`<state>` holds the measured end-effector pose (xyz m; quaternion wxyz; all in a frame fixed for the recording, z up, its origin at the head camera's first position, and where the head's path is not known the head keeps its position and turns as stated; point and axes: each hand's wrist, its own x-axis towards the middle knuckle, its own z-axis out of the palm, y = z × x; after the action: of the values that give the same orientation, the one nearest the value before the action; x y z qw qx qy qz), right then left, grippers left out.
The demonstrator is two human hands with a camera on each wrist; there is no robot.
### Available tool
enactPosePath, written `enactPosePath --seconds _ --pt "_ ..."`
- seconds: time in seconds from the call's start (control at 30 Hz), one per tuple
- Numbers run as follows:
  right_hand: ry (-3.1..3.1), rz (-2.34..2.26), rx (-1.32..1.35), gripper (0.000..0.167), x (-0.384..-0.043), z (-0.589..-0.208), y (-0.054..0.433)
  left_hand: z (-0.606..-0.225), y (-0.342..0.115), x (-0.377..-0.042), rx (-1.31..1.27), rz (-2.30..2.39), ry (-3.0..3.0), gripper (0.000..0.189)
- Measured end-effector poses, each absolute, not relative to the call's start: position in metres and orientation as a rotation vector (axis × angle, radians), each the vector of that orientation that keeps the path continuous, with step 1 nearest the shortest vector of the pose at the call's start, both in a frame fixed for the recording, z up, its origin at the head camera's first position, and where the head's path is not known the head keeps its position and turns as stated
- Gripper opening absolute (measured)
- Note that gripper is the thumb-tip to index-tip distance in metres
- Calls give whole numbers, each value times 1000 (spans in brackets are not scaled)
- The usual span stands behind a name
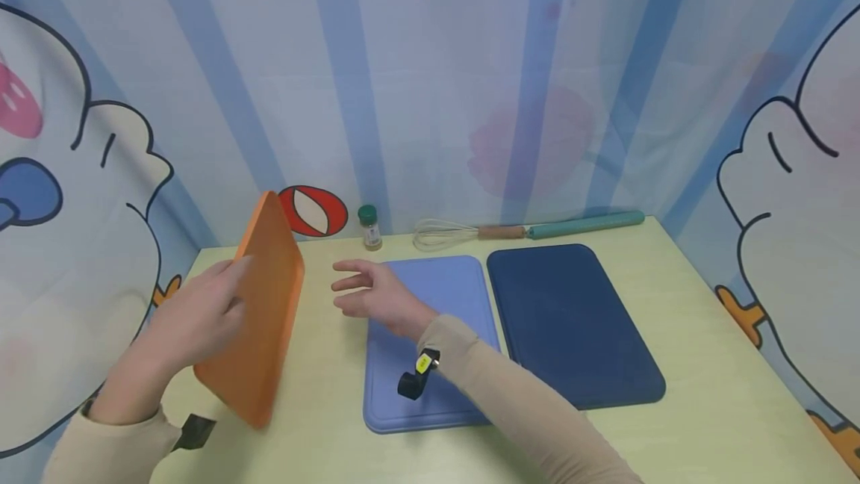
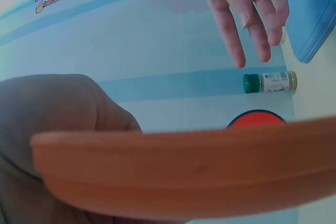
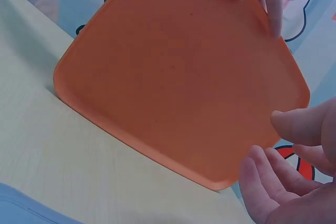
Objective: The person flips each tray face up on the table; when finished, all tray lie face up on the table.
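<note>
An orange rectangular tray (image 1: 265,320) with rounded corners stands tilted on its edge at the table's left. My left hand (image 1: 204,312) grips it by its upper edge; in the right wrist view some fingers (image 3: 274,9) lie over the flat face. The tray's thick rim (image 2: 199,169) fills the lower part of the left wrist view and hides part of that hand. To the right of it, my right hand (image 1: 379,293) hovers with fingers spread and holds nothing, over the far left corner of a light blue tray (image 1: 430,402).
A dark blue tray (image 1: 571,327) lies flat on the pale table (image 1: 705,349), right of the light blue one. Along the back edge are a green-capped spice jar (image 1: 369,228), a whisk (image 1: 463,234) and a teal rod (image 1: 587,225). A printed curtain (image 1: 430,81) hangs behind.
</note>
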<state>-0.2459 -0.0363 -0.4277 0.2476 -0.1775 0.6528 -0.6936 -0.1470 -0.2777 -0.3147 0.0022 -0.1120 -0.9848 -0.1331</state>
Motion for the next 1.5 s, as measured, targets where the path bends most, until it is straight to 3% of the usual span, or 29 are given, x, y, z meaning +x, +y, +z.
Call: enactPosePath --seconds 0.27,0.8,1.2,1.5 --pt "1804 -1870 -513 59 -247 -432 -34 -322 -296 -152 -344 -525 -3069 59" --pt "1913 -1791 -450 58 -248 -441 -27 -332 -325 -148 -86 -1047 -2981 60" --pt "1783 -1636 -621 81 -243 -450 -20 -349 -340 -143 -57 -1305 -2853 59" --pt "1758 -1712 -551 79 -239 -450 -21 -363 -347 -144 -112 -1416 -2763 59"
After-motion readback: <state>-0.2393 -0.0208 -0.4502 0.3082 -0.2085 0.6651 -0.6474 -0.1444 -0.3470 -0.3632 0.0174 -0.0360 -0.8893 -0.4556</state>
